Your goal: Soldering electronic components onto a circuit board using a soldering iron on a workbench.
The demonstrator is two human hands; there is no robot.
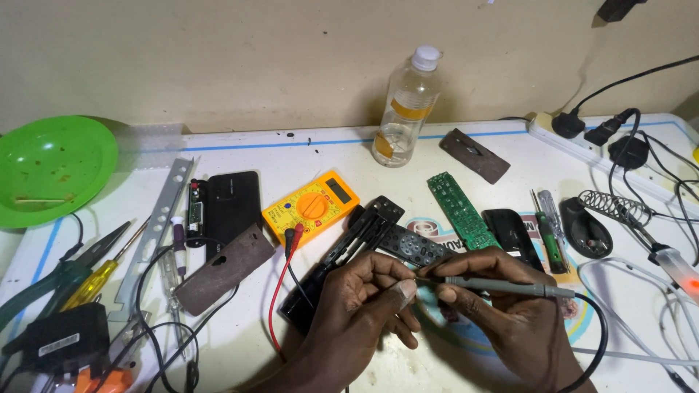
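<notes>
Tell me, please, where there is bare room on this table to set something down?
Bare patches: between the green bowl and metal strip, and between the bottle and power strip. Crowded around both hands and the multimeter.

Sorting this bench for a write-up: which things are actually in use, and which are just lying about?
In use: grey probe in right hand, left hand, black remote casing, yellow multimeter.
Lying about: green bowl, plastic bottle, pliers, green circuit board.

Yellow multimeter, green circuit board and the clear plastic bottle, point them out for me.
yellow multimeter (312, 207), head view, on its orange dial.
green circuit board (460, 211), head view, mid-board.
clear plastic bottle (408, 109), head view, on its yellow label band.
</notes>
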